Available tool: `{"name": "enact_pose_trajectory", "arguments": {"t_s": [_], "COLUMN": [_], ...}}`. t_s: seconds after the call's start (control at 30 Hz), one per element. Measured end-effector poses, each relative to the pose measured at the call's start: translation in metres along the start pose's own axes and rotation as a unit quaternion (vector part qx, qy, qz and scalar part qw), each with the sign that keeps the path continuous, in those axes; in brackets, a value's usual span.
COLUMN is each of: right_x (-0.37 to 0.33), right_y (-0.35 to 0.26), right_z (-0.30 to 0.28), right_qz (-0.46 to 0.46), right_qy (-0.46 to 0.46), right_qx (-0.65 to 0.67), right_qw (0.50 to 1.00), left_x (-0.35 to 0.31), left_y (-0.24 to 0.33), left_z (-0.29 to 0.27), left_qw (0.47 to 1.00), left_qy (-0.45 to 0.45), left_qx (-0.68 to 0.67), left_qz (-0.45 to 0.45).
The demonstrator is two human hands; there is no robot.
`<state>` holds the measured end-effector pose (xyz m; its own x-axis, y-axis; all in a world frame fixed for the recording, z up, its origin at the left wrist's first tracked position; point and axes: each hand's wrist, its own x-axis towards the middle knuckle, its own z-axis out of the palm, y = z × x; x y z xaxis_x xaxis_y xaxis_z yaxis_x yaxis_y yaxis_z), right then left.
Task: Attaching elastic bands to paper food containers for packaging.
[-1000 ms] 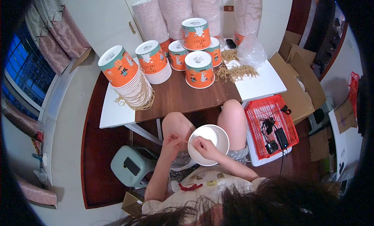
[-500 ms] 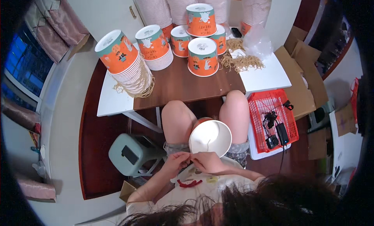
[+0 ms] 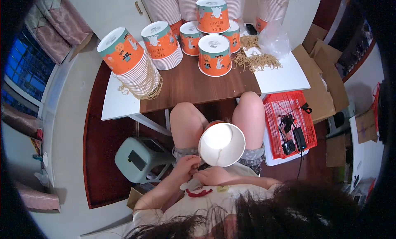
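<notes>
A paper bucket (image 3: 229, 137), white inside and orange outside, rests between my thighs with its mouth toward me. A thin tan cord (image 3: 219, 153) hangs inside it, running down to the near rim. My left hand (image 3: 187, 166) is closed in a pinch beside the rim's near left, on a strand of cord. Close to it, my right hand (image 3: 215, 175) is closed with its fingers curled at the near rim, also on the cord. The fingertips are small and partly hidden.
On the brown and white table (image 3: 194, 88) stand upside-down orange buckets (image 3: 214, 59), a leaning stack (image 3: 126, 55) draped with cords, tan cord bundles (image 3: 260, 62) and a clear plastic bag (image 3: 273, 39). A grey-green stool (image 3: 138, 158) is left; a red basket (image 3: 284, 105) with cables is right.
My hands have moved slightly apart, the left one nearer the rim and the right one lower and to the left. A strand now shows between them. The view has shifted a little.
</notes>
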<state>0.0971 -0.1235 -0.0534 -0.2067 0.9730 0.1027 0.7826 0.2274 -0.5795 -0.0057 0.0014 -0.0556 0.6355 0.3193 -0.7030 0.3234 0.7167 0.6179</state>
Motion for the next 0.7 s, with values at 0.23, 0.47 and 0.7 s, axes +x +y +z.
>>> {"name": "enact_pose_trajectory", "arguments": {"t_s": [0.23, 0.47, 0.7], "right_x": [0.010, 0.020, 0.010], "right_y": [0.007, -0.008, -0.009], "right_z": [0.027, -0.042, -0.053], "right_qz": [-0.204, -0.112, -0.136], "right_qy": [0.044, -0.188, 0.021], "right_qx": [0.084, 0.265, 0.384], "right_qw": [0.974, 0.939, 0.913], "left_x": [0.030, 0.042, 0.030], "left_y": [0.032, 0.039, 0.059], "left_z": [-0.001, -0.004, 0.006], "left_qw": [0.999, 0.995, 0.975], "left_qy": [-0.018, -0.038, -0.030], "left_qx": [0.031, 0.089, 0.218], "left_qz": [-0.006, -0.030, -0.015]}}
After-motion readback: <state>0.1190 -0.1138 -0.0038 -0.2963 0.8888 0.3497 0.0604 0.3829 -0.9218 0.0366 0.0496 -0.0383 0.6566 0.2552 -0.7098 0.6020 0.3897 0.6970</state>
